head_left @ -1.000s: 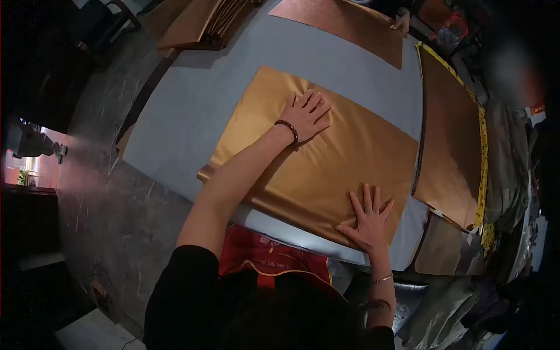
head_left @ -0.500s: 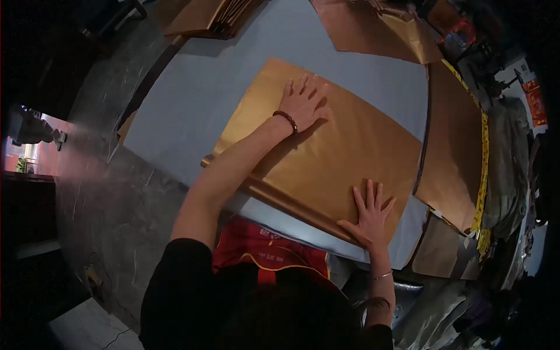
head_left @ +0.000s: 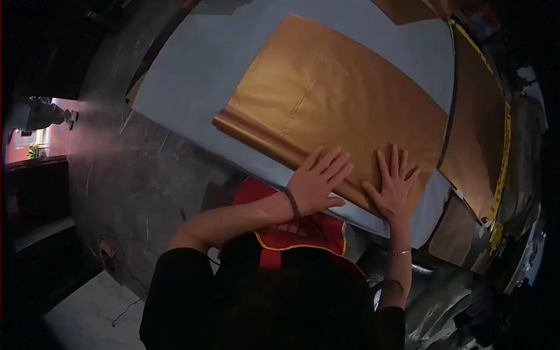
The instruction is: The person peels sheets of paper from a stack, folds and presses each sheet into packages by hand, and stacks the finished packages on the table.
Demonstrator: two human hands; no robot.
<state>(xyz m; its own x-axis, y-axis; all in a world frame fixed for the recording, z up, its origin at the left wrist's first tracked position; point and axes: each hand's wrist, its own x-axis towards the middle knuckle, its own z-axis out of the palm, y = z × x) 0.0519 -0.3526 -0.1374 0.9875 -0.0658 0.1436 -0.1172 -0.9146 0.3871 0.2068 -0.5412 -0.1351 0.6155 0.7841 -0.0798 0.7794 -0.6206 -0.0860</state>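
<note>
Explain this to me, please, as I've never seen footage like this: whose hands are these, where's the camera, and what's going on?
There's no machine here: these are one person's bare hands, filmed by a camera worn on the head, looking forward and down. A golden sheet lies on a pale grey-blue surface, its near edge rolled or folded over. The right hand is spread flat on the sheet; the left hand reaches over that near edge. Neither has anything in its grip. To the right lies a brown panel bordered by a yellow strip.
</note>
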